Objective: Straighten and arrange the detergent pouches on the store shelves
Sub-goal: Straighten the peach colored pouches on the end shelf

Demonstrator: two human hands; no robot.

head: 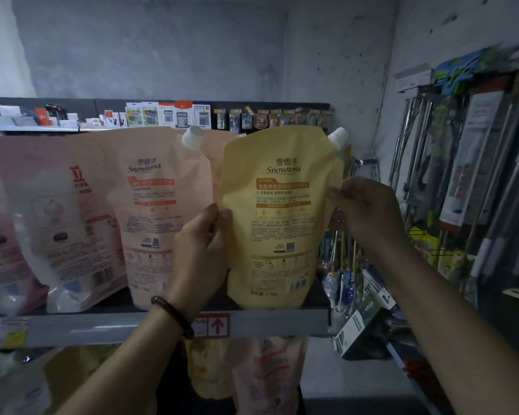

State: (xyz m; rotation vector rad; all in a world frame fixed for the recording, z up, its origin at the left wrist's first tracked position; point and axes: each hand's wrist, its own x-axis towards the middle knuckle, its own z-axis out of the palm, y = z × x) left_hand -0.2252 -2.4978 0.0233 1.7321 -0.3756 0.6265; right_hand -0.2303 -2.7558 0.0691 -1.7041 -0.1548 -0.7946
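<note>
- There it was: the yellow Snowroma pouch (279, 217), upright between my two hands at the right end of the shelf (102, 326), its printed back panel and barcode facing me.
- My left hand (203, 250) gripped its left edge about halfway up. The thumb (224, 215) pressed on the near face and the other fingers curled round behind the pouch, out of sight.
- My right hand (363, 211) was over on the right edge, a little higher. Its fingertips (336, 194) were bunched, pinching the seam just below the sloped shoulder.
- So the pouch's body spanned the gap from one grip to the other, its face lightly dented near my left thumb.
- Its white cap (338, 138) stuck out at the upper right corner, above my right hand and apart from it.
- The bottom edge was right at the shelf's grey front lip. Whether it rested there or hung from my grip, I could not tell.
- Just to the left a peach Snowroma pouch (159, 211) stood upright, back also toward me. Its right side was partly hidden behind my left hand.
- Further left a pink pouch (81, 223) leaned, blurred.
- A beaded bracelet (174, 316) ringed my left wrist, in front of the lip and just beside a label with a red arrow (213, 324).
- Below the shelf, more pouches (264, 378) showed dimly.
- Behind, boxed calculators (168, 115) lined a far shelf, and metal poles (417, 139) hung at the right.
</note>
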